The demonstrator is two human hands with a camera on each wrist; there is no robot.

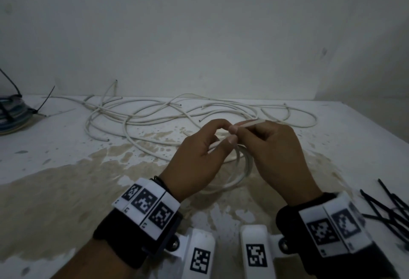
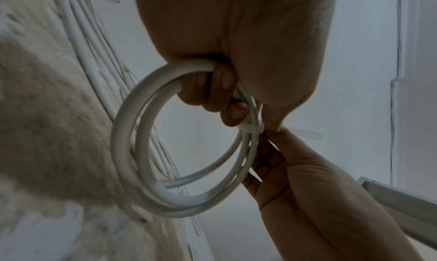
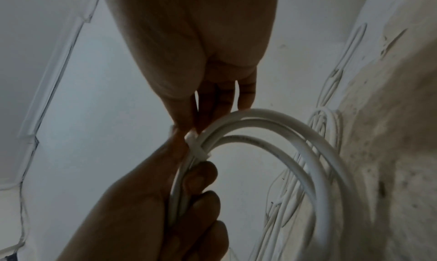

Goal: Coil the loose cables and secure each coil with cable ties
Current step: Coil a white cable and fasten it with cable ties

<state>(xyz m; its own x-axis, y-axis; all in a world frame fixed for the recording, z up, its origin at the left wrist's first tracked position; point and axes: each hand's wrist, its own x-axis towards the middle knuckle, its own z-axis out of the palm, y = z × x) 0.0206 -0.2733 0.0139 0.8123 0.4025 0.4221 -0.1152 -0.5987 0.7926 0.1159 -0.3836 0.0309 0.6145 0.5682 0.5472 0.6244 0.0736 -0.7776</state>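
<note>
White coil (image 2: 132, 153) was gripped by the left hand (image 1: 197, 159) above the stained tabletop (image 1: 66, 190).
Its white cable tie (image 2: 250, 130) was pinched by the right hand (image 1: 278, 154); a pale wall (image 1: 199, 35) stood behind.

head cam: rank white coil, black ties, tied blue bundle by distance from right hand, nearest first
1. white coil: held up between both hands, touching the right hand.
2. black ties: loose pile on the table, right edge.
3. tied blue bundle: far left of the table, by the wall.
</note>
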